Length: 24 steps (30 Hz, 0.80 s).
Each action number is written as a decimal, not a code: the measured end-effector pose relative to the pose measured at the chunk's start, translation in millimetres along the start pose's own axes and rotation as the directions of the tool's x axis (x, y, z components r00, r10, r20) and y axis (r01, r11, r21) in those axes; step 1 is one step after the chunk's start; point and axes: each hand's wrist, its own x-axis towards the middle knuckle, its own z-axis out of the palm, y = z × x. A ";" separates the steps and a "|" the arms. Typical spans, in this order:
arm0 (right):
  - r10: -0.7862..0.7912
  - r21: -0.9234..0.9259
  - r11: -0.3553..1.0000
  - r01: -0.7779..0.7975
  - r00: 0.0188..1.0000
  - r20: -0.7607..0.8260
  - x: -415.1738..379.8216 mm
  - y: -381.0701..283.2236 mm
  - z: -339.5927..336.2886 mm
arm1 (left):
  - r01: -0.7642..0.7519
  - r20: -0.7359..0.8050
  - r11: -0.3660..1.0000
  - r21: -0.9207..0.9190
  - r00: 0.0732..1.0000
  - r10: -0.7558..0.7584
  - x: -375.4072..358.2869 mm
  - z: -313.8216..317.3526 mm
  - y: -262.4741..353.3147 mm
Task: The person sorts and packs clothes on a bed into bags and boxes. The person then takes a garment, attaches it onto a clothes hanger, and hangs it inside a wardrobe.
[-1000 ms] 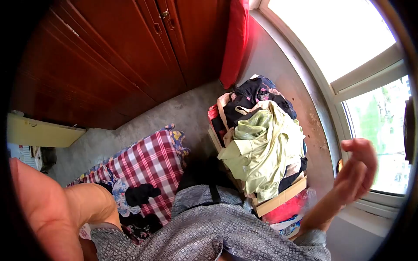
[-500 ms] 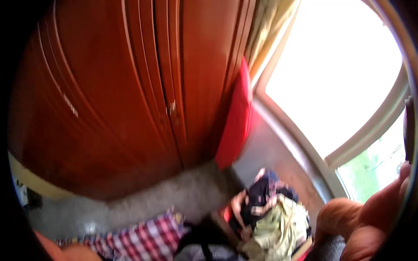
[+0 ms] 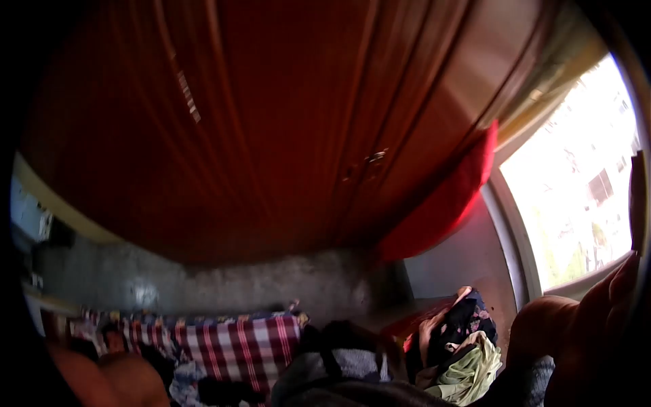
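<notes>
At the right edge my right hand (image 3: 583, 325) is raised near the camera, its fingers cut off by the dark rim beside a dark object's edge (image 3: 637, 203). At the lower left only a rounded, blurred part of my left hand or arm (image 3: 112, 380) shows, with no fingers to be made out. Between them lies a red and white checked cloth (image 3: 234, 346) with dark and pale clothes on it. A heap of clothes, with a pale green garment (image 3: 468, 376) and a dark flowered one (image 3: 471, 322), is left of my right hand.
A tall brown wooden wardrobe (image 3: 285, 136) fills the upper part. Beside it leans a red padded item (image 3: 447, 210). On the right is a bright window (image 3: 576, 183) with a yellowish curtain (image 3: 563, 81). Grey floor (image 3: 271, 281) runs below the wardrobe.
The view has turned left, so the wardrobe handles, red item and window sit farther right. More of the checked cloth and its clothes now shows. My right hand stays at the right edge.
</notes>
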 end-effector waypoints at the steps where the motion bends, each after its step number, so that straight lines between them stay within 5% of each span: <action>1: -0.023 0.037 0.999 0.024 1.000 -0.004 8.7 0.8 13.3 | 0.010 -0.006 0.999 0.037 1.000 -0.010 -1.1 -10.3 1.9; 8: -0.200 0.330 0.921 0.208 0.978 -0.060 83.3 22.5 123.7 | 0.088 -0.064 0.912 0.400 0.996 -0.068 -8.8 -68.0 24.0; 15: -0.303 0.638 0.695 0.333 0.939 -0.160 164.4 36.5 251.1 | 0.187 -0.152 0.600 0.778 0.982 -0.110 5.4 -92.1 40.1; 24: -0.329 0.895 0.297 0.333 0.916 -0.231 236.1 8.9 361.8 | 0.334 -0.330 0.240 0.911 0.942 -0.056 6.6 -98.8 12.1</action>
